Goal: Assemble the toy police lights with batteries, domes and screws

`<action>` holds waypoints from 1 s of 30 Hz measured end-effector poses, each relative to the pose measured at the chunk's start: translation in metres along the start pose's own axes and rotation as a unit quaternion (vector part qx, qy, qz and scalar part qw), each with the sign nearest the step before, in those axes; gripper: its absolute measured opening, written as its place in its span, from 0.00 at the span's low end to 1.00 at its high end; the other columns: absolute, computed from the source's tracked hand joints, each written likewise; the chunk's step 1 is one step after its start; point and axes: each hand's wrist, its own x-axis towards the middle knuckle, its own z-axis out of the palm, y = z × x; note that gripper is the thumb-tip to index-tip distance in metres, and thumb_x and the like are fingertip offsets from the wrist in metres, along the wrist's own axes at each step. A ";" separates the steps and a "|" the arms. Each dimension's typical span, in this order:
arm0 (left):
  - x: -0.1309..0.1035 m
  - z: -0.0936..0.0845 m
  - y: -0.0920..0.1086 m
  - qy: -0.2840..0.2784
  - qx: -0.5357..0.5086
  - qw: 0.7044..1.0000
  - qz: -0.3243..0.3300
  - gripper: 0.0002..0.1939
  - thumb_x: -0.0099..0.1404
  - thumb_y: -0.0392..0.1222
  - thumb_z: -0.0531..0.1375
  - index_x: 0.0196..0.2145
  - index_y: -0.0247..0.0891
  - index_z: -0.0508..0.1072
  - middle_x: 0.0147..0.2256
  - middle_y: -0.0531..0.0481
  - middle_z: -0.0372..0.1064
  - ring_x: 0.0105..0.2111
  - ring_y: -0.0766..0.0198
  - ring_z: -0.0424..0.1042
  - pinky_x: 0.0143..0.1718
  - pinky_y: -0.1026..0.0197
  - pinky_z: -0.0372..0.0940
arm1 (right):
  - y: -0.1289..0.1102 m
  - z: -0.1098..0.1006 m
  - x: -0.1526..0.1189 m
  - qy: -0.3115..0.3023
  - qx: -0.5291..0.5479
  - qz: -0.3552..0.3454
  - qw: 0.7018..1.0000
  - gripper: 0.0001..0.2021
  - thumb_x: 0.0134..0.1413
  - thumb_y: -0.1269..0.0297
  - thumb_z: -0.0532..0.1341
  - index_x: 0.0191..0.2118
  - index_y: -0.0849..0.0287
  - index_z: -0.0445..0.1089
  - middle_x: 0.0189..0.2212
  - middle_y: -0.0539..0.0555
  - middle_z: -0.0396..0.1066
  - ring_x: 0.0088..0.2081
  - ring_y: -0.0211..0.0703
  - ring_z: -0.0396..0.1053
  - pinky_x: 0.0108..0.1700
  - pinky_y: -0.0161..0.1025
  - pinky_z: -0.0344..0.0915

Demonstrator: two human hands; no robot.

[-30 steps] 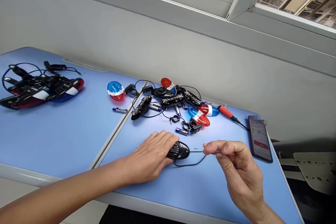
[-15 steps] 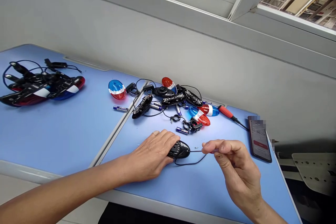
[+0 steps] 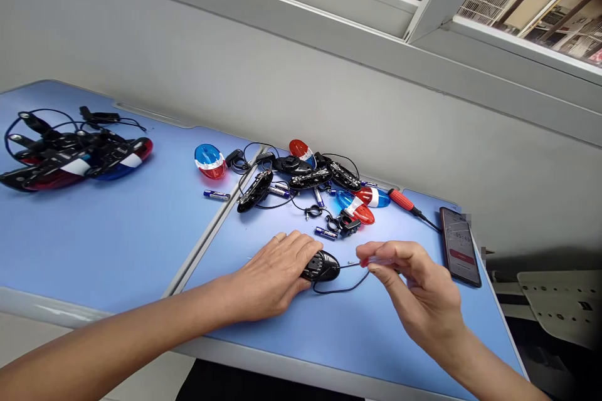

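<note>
My left hand (image 3: 282, 272) is wrapped over a black oval housing (image 3: 328, 266) on the blue table, covering its left part. A thin black cable (image 3: 341, 292) curves out beside the housing. Between the fingertips of my right hand (image 3: 416, 285) is a small screwdriver (image 3: 371, 260) with a clear reddish handle. Its thin shaft points left, and the tip meets the right end of the housing. A small screw (image 3: 350, 262) lies just behind the shaft.
Behind my hands lie black circuit housings (image 3: 310, 178), red-and-blue covers (image 3: 210, 161), batteries (image 3: 217, 195) and clamps. A red-handled screwdriver (image 3: 401, 200) and a phone (image 3: 461, 247) lie at right. Several light units (image 3: 78, 163) are piled at far left.
My right hand has moved slightly left and its fingers have shifted round the screwdriver handle, more of which shows. My left hand stays on the housing. The view has shifted slightly.
</note>
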 end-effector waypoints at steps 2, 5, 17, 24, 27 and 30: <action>0.000 0.000 0.000 -0.002 0.003 1.000 0.001 0.22 0.64 0.34 0.58 0.55 0.40 0.59 0.48 0.43 0.64 0.46 0.51 0.62 0.46 0.50 0.60 | -0.005 -0.010 0.009 -0.034 -0.131 -0.101 0.986 0.08 0.60 0.73 0.62 0.43 0.58 0.66 0.33 0.50 0.76 0.33 0.36 0.74 0.35 0.33 0.68; 0.000 -0.002 0.000 -0.008 0.005 1.000 0.003 0.22 0.65 0.35 0.58 0.55 0.39 0.59 0.49 0.42 0.64 0.47 0.51 0.62 0.48 0.49 0.60 | -0.014 -0.022 0.025 -0.084 -0.296 -0.184 0.934 0.07 0.63 0.64 0.61 0.34 0.59 0.67 0.21 0.47 0.70 0.22 0.33 0.65 0.25 0.34 0.56; -0.002 -0.002 -0.001 0.004 -0.006 1.000 0.025 0.21 0.66 0.36 0.56 0.56 0.41 0.59 0.52 0.42 0.63 0.50 0.50 0.63 0.50 0.47 0.61 | -0.054 -0.020 0.066 -0.426 -0.434 0.030 0.793 0.07 0.55 0.77 0.57 0.37 0.59 0.64 0.29 0.53 0.71 0.24 0.39 0.62 0.24 0.37 0.42; -0.002 -0.002 -0.001 0.009 -0.001 0.999 0.036 0.21 0.66 0.37 0.57 0.56 0.40 0.61 0.52 0.42 0.65 0.50 0.50 0.63 0.51 0.46 0.61 | -0.064 -0.019 0.066 -0.457 -0.491 0.023 0.742 0.09 0.65 0.66 0.52 0.34 0.60 0.66 0.22 0.54 0.67 0.24 0.44 0.65 0.24 0.38 0.44; -0.003 -0.001 -0.004 0.015 -0.008 0.999 0.045 0.22 0.66 0.38 0.57 0.57 0.41 0.60 0.53 0.42 0.65 0.51 0.50 0.64 0.52 0.46 0.61 | -0.062 -0.018 0.068 -0.422 -0.487 0.032 0.764 0.12 0.68 0.61 0.49 0.40 0.61 0.66 0.27 0.55 0.70 0.25 0.43 0.66 0.24 0.38 0.45; -0.003 0.000 -0.006 0.023 -0.008 0.998 0.049 0.22 0.67 0.39 0.57 0.58 0.40 0.60 0.54 0.42 0.64 0.52 0.50 0.64 0.53 0.46 0.61 | -0.058 -0.019 0.067 -0.457 -0.454 -0.058 0.763 0.08 0.62 0.73 0.53 0.46 0.62 0.64 0.37 0.57 0.72 0.28 0.40 0.67 0.24 0.37 0.46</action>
